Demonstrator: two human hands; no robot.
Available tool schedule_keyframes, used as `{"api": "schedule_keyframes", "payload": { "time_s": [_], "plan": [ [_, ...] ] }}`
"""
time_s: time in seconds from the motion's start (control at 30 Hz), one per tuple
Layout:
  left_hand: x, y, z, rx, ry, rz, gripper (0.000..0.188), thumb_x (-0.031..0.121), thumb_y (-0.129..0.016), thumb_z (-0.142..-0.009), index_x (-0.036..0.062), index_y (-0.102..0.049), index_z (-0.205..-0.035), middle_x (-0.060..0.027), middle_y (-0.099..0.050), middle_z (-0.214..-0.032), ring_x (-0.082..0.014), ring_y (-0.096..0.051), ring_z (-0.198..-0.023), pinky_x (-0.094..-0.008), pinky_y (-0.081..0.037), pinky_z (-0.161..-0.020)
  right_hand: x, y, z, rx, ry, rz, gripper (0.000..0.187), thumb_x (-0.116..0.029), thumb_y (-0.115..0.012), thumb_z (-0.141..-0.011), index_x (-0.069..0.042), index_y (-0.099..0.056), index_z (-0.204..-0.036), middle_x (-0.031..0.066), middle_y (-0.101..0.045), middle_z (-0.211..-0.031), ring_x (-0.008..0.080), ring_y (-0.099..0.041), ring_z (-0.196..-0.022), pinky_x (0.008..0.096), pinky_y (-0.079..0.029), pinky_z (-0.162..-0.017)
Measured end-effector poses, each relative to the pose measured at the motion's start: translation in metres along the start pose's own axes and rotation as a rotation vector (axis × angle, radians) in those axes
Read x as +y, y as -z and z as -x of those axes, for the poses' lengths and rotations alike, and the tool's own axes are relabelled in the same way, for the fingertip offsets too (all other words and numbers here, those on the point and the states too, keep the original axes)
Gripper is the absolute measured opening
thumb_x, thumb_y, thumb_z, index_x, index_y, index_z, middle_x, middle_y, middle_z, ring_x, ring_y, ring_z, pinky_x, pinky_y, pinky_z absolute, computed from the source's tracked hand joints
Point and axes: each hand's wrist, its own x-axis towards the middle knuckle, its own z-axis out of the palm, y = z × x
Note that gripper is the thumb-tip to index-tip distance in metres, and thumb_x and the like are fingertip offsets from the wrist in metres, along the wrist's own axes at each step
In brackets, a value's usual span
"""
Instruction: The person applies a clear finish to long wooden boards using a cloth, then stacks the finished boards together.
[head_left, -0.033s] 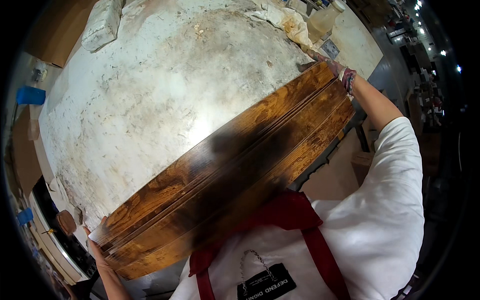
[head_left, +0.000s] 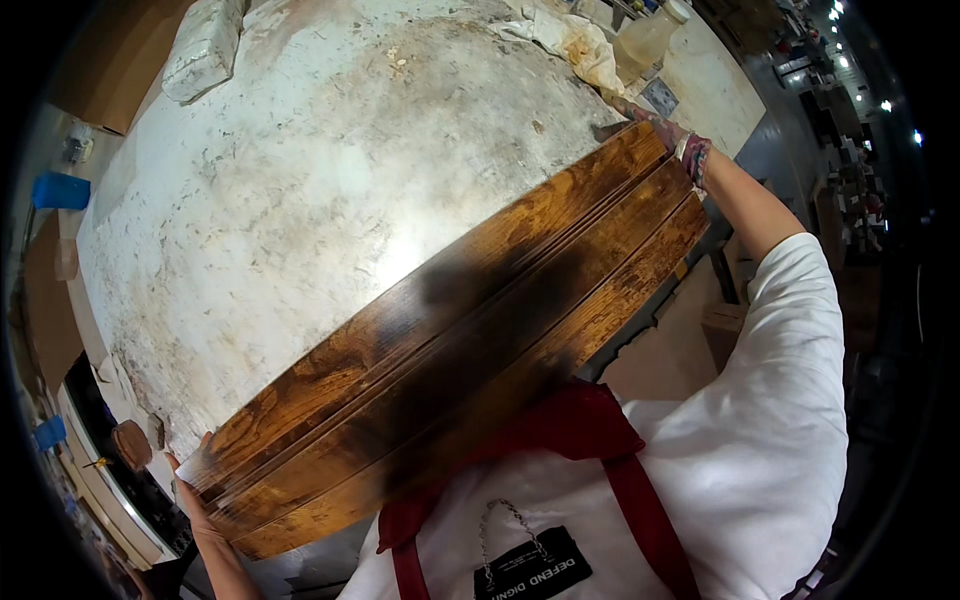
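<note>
A long stained wooden panel (head_left: 440,350), brown with dark grain and raised lengthwise ridges, slants across the table edge in front of my body. At its lower left end my left hand (head_left: 192,490) grips the short edge, fingertips showing past the far corner. My right hand (head_left: 668,138), in a stained covering, holds the upper right end, with part of the fingers behind the wood. My shadow darkens the panel's middle. Beneath and beyond it lies the white, smudged tabletop (head_left: 300,180).
A cloudy plastic jar (head_left: 648,45) and a crumpled, stained cloth (head_left: 575,48) stand at the far right. A whitish wrapped block (head_left: 204,50) lies at the far left. Beyond the left edge are a blue container (head_left: 62,190) and a round brown piece (head_left: 130,442).
</note>
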Motion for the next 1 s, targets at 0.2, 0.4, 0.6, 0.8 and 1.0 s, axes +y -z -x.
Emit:
{"api": "schedule_keyframes", "payload": {
  "time_s": [0.2, 0.4, 0.6, 0.8, 1.0],
  "plan": [
    [0.024, -0.019, -0.006, -0.087, -0.054, 0.056, 0.074, 0.07, -0.054, -0.08, 0.0111, -0.057, -0.125, -0.0077, -0.061, -0.117, -0.026, -0.056, -0.11, -0.0406, -0.043, -0.096, -0.02, -0.02, -0.015, 0.039, -0.159, -0.131, 0.078, -0.067, -0.047, -0.086, -0.014, -0.039, -0.142, 0.0072, -0.04, -0.146, 0.0229, -0.042, -0.129, 0.0457, -0.038, -0.102],
    [0.04, -0.037, -0.01, -0.021, -0.03, 0.162, 0.07, 0.065, -0.06, -0.081, 0.0068, -0.059, -0.119, -0.0113, -0.06, -0.119, -0.0287, -0.056, -0.109, -0.0429, -0.044, -0.097, -0.055, -0.038, -0.015, 0.219, -0.472, -0.574, 0.062, -0.061, -0.052, -0.088, -0.015, -0.048, -0.129, 0.0107, -0.059, -0.124, 0.0296, -0.06, -0.108, 0.055, -0.051, -0.083],
    [0.02, 0.016, -0.016, 0.056, -0.051, 0.228, 0.09, 0.075, -0.048, -0.081, 0.0092, -0.041, -0.141, -0.0118, -0.042, -0.142, -0.0291, -0.039, -0.13, -0.0493, -0.034, -0.104, -0.066, -0.044, 0.009, 0.495, -0.326, -0.353, 0.064, -0.061, -0.048, -0.09, -0.009, -0.046, -0.128, 0.0053, -0.066, -0.089, 0.0181, -0.064, -0.077, 0.038, -0.055, -0.064],
    [-0.048, -0.002, 0.068, 0.107, -0.042, 0.135, 0.086, 0.073, -0.04, -0.085, 0.007, -0.041, -0.14, -0.0124, -0.049, -0.136, -0.0287, -0.046, -0.125, -0.0412, -0.037, -0.106, -0.058, -0.088, 0.119, 0.587, -0.138, -0.073, 0.065, -0.059, -0.053, -0.089, -0.015, -0.047, -0.136, 0.003, -0.056, -0.12, 0.0135, -0.055, -0.102, 0.03, -0.046, -0.087],
    [-0.092, -0.036, 0.094, 0.288, -0.037, 0.207, 0.086, 0.074, -0.04, -0.085, 0.0072, -0.041, -0.14, -0.0123, -0.048, -0.137, -0.0288, -0.045, -0.126, -0.0415, -0.037, -0.106, -0.003, -0.101, 0.128, 0.57, -0.204, -0.518, 0.074, -0.054, -0.061, -0.086, -0.014, -0.039, -0.143, 0.0087, -0.038, -0.147, 0.0234, -0.033, -0.136, 0.042, -0.032, -0.106]
  ]
}}
